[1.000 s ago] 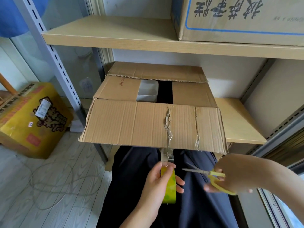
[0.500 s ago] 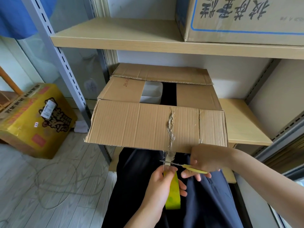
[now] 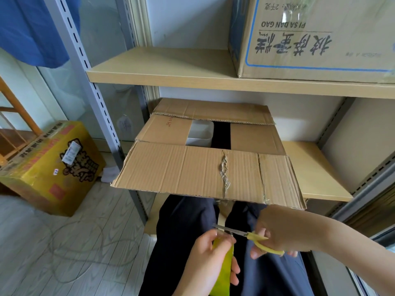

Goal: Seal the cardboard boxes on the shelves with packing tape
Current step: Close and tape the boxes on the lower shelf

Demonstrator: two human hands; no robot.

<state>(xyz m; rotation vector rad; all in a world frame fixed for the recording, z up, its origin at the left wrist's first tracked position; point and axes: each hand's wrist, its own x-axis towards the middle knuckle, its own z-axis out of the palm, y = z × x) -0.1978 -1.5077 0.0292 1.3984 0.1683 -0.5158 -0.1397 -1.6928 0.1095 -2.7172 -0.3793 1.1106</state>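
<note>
A: Where is the box?

B: The open cardboard box sits on the lower shelf, straight ahead of me. Its near flap juts out over my lap, with crumpled old tape running down a crease. The two inner flaps lie folded in, leaving a gap; a white container shows through it.

A: And the tape?

B: The tape roll, yellow-green, is in my left hand, fingers curled round it, thumb at the top edge. It is below the flap's front edge, above my dark trousers.

A: Right hand?

B: My right hand grips yellow-handled scissors, fingers through the loops. The blades point left and reach the top of the roll, by my left thumb. Whether a strip of tape lies between them, I cannot tell.

A: Surroundings?

B: On the upper shelf stands a printed carton with blue lines, reading "PI SA DAN GAO" upside down. To the left, a grey slotted upright. Beyond it, a yellow box on the pale floor, a loose cable looping near it. Blue cloth hangs top left.
</note>
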